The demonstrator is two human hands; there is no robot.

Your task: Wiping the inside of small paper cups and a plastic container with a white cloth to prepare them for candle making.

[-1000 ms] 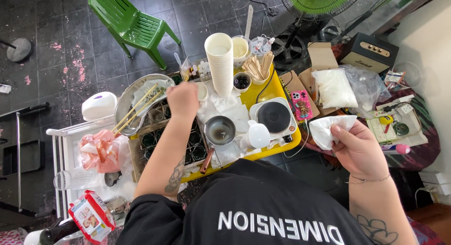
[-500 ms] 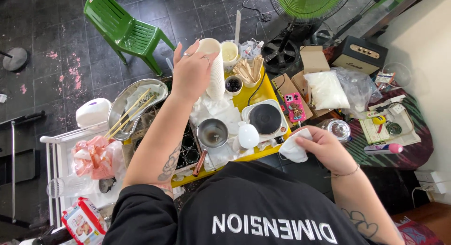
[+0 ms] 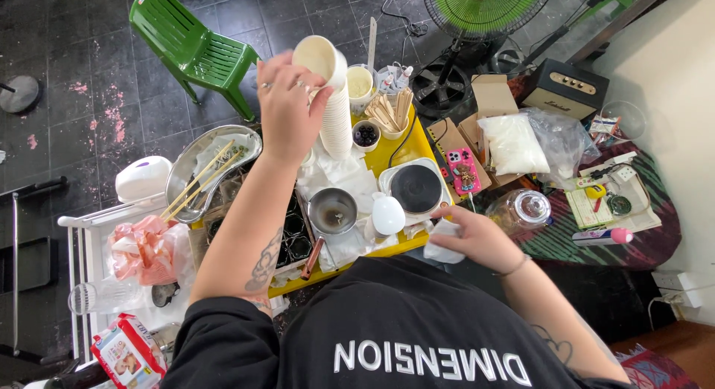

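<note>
My left hand (image 3: 287,109) is raised over the back of the yellow tray table (image 3: 387,154) and grips the top white paper cup (image 3: 320,57), tilted off a tall stack of cups (image 3: 337,124). At the tray's near right corner, my right hand (image 3: 477,240) holds a crumpled white tissue (image 3: 441,246). Between the hands sit a small metal pot (image 3: 333,210), a white rounded lid (image 3: 388,214) and a round black hot plate (image 3: 415,188).
Behind the stack are a cup of pale liquid (image 3: 360,82), wooden sticks (image 3: 392,109) and a bowl of dark pieces (image 3: 366,134). A metal tray with chopsticks (image 3: 208,165) lies left. A green chair (image 3: 190,46), a fan (image 3: 484,9), a pink phone (image 3: 465,169) and a glass jar (image 3: 525,209) surround the table.
My left hand rose from the tray to the cup stack and took hold of the top cup, tilting it. My right hand brought the tissue in toward the tray's corner.
</note>
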